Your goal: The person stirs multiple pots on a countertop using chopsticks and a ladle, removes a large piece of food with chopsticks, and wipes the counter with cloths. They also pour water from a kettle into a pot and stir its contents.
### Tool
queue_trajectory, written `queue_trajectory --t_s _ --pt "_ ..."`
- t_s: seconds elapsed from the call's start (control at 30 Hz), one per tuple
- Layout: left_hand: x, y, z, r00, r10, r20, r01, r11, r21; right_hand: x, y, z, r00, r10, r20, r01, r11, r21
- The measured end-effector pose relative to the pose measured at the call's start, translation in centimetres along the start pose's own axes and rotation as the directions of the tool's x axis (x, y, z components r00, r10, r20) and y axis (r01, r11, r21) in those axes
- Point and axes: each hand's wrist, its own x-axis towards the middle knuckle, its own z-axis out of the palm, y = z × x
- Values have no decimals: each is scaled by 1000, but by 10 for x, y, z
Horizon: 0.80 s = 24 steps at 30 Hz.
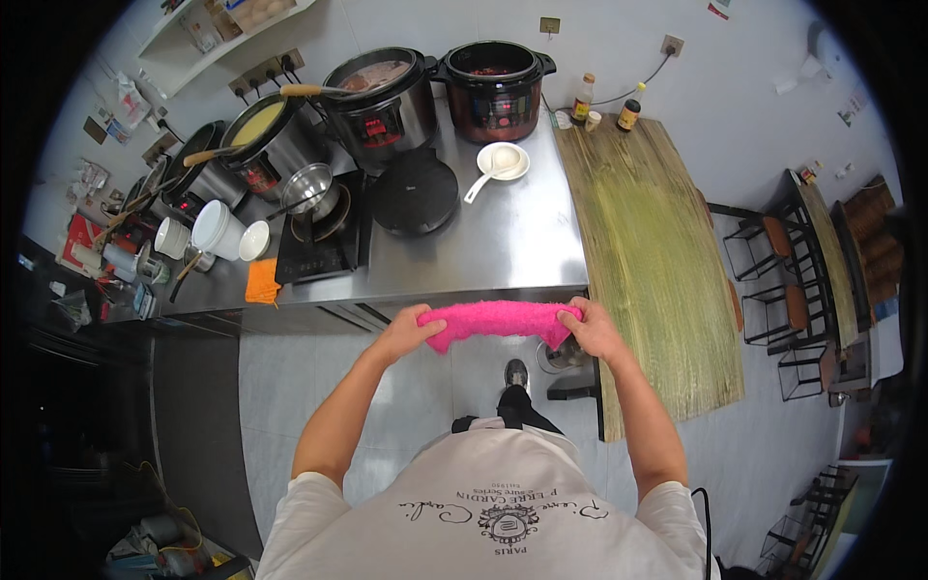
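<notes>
Stretched between my two hands is a pink cleaning cloth [500,319], folded into a band, its ends hanging slightly lower. My left hand [406,333] pinches one end with the thumb on top. The other end is gripped by my right hand [591,330], near the corner of the wooden tabletop. The cloth is in front of the edge of the stainless steel counter [507,246]. An orange cloth [262,281] lies at the counter's front edge, left of a black induction cooker [319,250].
Several electric cookers, among them a dark red one [494,94], line the wall. A round black appliance [415,192] and a white bowl with a spoon [511,161] sit on the counter. Sauce bottles [629,109] stand on the wooden tabletop [652,275]. Stools [776,235] are at the right.
</notes>
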Motion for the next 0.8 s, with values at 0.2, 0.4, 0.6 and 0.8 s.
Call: queue_trajectory --t_s 0.2,0.4,0.6,0.8 --pt "30 55 69 991 -84 107 122 898 -423 44 -31 13 985 46 166 -80 976 202" --pt "86 92 126 999 34 -26 -39 982 -186 66 -17 29 960 -64 272 -64 898 436" --pt "145 119 137 995 10 -103 -75 749 -658 76 47 9 945 262 -198 -6 619 786" --pt "152 64 155 948 -318 -17 240 748 -618 41 149 48 908 417 -33 -315 735 601"
